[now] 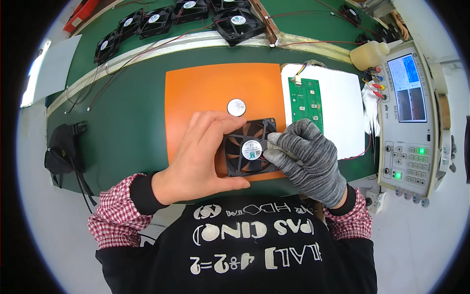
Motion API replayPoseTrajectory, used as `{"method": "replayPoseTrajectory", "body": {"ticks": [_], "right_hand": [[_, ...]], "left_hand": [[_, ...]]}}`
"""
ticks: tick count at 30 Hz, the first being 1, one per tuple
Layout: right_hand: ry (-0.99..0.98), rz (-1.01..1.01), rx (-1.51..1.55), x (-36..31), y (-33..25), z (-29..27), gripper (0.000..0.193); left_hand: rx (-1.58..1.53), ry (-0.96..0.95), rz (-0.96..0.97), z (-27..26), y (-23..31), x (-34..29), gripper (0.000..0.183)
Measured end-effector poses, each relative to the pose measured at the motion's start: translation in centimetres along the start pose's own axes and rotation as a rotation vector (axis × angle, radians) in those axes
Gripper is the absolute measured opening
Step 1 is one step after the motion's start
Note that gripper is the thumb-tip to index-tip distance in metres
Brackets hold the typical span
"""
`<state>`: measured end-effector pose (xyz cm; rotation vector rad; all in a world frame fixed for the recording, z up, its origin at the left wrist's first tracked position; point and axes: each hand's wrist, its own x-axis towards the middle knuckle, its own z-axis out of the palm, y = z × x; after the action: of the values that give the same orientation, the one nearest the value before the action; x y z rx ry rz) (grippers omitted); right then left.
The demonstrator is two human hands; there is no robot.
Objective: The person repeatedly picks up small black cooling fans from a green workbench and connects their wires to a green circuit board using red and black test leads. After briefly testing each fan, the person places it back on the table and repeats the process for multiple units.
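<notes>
A square black cooling fan (252,149) with a round white label lies at the near edge of an orange mat (215,83). My bare left hand (200,152) grips its left side, fingers at the far corner and thumb at the near edge. My right hand (308,157), in a grey knitted glove with pale fingertips, is closed at the fan's right edge; its fingertips pinch there, and what they hold is hidden. A round silvery-white disc (236,107) rests on the mat just beyond the fan. Right of the mat, a green circuit board (306,100) lies on a white sheet (342,108).
Several black fans (238,22) with trailing wires stand along the back ledge. At right are a test instrument (411,98) with a screen, a cream bottle (368,55) and a white glove (370,110). A black pouch-like item (63,149) with a strap lies at far left.
</notes>
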<state>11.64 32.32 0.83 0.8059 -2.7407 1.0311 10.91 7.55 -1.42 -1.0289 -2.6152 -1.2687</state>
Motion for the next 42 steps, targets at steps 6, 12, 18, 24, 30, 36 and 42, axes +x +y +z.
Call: {"method": "replayPoseTrajectory", "body": {"ticks": [6, 12, 18, 24, 30, 36, 42], "right_hand": [[-0.001, 0.034, 0.015, 0.1, -0.2, 0.0, 0.024], [0.001, 0.015, 0.007, 0.3, 0.0, -0.1, 0.024], [0.001, 0.028, 0.015, 0.2, -0.1, 0.0, 0.023], [-0.001, 0.018, -0.023, 0.2, -0.3, 0.0, 0.020], [-0.081, -0.042, -0.258, 0.3, -1.3, -0.6, 0.024], [0.377, 0.067, -0.546, 0.0, 2.4, -2.1, 0.023], [0.391, -0.078, -0.600, -0.5, 4.8, -3.3, 0.045]], "left_hand": [[-0.007, -0.011, -0.019, -0.1, 0.2, 0.1, 0.092], [-0.006, -0.011, -0.010, -0.1, 0.2, 0.3, 0.091], [-0.009, -0.011, -0.015, -0.2, 0.3, 0.2, 0.090], [0.130, 0.015, 0.104, 0.0, 0.7, -0.6, 0.068], [0.367, -0.001, 0.239, 0.1, 0.8, -0.5, 0.053], [0.366, 0.011, 0.203, 0.6, 0.8, -0.9, 0.051], [0.235, -0.050, 0.044, 0.1, 2.5, 1.5, 0.078]]}}
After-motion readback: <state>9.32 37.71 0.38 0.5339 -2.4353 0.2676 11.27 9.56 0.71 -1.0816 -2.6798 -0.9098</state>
